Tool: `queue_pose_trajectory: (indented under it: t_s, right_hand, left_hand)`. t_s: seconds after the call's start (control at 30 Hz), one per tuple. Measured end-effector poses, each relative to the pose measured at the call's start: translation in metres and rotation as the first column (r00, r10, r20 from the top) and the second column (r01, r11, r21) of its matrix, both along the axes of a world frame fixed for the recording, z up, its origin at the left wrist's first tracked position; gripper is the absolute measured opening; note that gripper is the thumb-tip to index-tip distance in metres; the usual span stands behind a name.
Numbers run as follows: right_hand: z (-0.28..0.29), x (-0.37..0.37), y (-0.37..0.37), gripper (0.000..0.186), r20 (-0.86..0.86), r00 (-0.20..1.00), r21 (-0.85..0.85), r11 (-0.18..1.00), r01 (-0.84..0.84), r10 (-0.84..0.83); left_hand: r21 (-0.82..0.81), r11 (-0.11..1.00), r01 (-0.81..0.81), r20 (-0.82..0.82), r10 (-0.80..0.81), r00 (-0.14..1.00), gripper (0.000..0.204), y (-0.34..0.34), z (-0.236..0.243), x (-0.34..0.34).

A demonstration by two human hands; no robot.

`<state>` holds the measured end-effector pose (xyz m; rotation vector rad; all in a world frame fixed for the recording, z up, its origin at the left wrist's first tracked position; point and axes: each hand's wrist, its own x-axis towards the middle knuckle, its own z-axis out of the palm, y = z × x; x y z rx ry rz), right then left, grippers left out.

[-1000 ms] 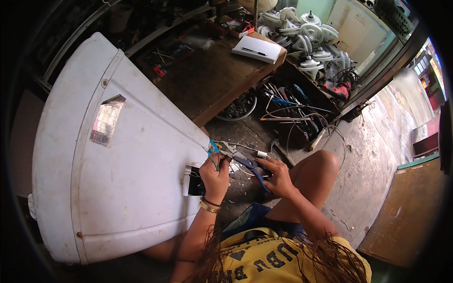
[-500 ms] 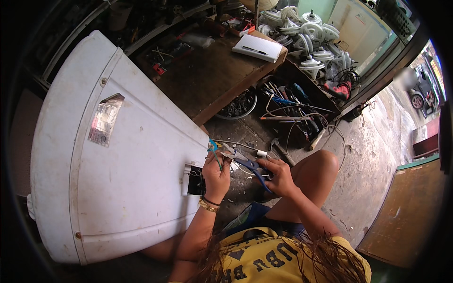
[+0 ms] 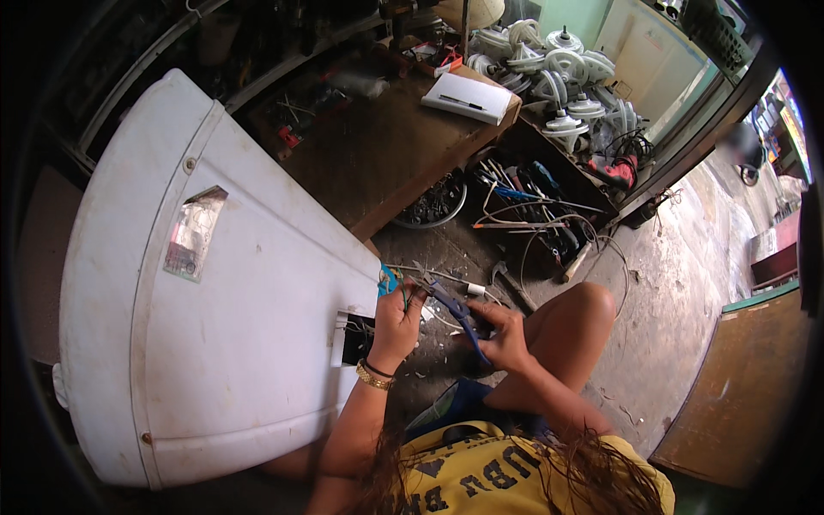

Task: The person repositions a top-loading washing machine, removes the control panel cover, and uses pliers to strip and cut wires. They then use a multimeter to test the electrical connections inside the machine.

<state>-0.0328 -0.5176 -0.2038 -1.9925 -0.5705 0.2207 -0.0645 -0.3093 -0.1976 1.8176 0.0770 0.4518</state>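
Pinching a thin green wire (image 3: 406, 299) between thumb and fingertips of the left hand (image 3: 396, 326), just right of the narrow end of the white appliance casing (image 3: 249, 343). Gripping blue-handled pliers (image 3: 451, 304) in the right hand (image 3: 506, 337), farther right of that casing, with fingers wrapped round the handles. Slanting along their long axis from the handles up and leftward toward the casing, nose first to the left fingertips. Reached from the right fingers by going left, casing-side, to the wire; nearer to it with the left hand. Impossible to tell whether closed on the wire at the plier tips or merely beside it.
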Motion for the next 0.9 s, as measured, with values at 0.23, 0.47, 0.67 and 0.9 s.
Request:
queue_pose_trajectory:
  t_s: [0.23,0.47,0.67,0.9]
  right_hand:
    - [-0.001,-0.013,0.02,0.064,-0.47,0.878,0.391,0.913,0.112,0.094]
    - [-0.018,-0.015,0.035,0.05,-0.63,0.646,0.703,0.671,0.236,0.432]
    - [-0.021,0.046,0.015,0.048,-0.654,0.707,0.542,0.819,0.187,0.271]
    - [-0.084,0.118,0.007,0.026,-0.062,0.983,-0.899,0.419,-0.129,0.171]
  left_hand:
    - [-0.132,0.99,0.058,0.012,-0.056,0.998,0.017,-0.001,0.028,0.021]
    - [-0.381,0.923,0.06,-0.014,-0.071,0.997,0.018,-0.005,0.012,0.036]
    - [-0.605,0.789,0.103,-0.004,-0.132,0.991,0.019,-0.002,-0.003,0.031]
    - [-0.606,0.795,-0.014,-0.214,-0.146,0.966,0.017,-0.008,-0.008,0.052]
